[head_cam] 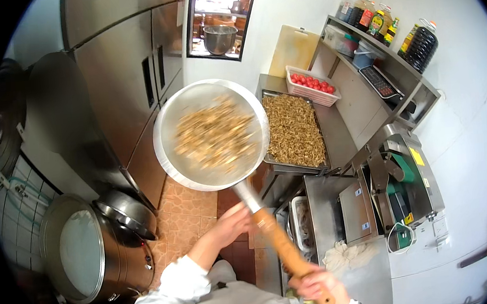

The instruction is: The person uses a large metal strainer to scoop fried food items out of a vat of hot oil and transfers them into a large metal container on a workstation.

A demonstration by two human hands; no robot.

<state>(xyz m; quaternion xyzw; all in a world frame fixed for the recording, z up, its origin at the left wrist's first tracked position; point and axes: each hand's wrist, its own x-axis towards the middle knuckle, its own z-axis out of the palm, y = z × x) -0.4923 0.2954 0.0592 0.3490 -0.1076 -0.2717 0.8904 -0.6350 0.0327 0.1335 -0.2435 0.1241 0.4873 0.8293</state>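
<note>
A large round metal strainer or ladle (215,182) is held up in the middle of the view, with blurred light-brown shredded food pieces (215,132) in it. Near the end of its wooden handle (284,246), my right hand (316,284) is closed around the wood. My left hand (236,222) is at the upper part of the handle, by the metal neck; blur hides whether its fingers grip it. Just right of the round metal bowl lies a rectangular metal tray (322,145) spread with similar brown shredded food (294,130), on a steel table.
A pink basket of red round items (319,98) and a cutting board (291,48) stand behind the tray. Shelves with bottles (421,47) and a scale (378,81) are at right, above a steel machine (419,180). A large metal pot (122,258) stands lower left, beside steel cabinets (120,84).
</note>
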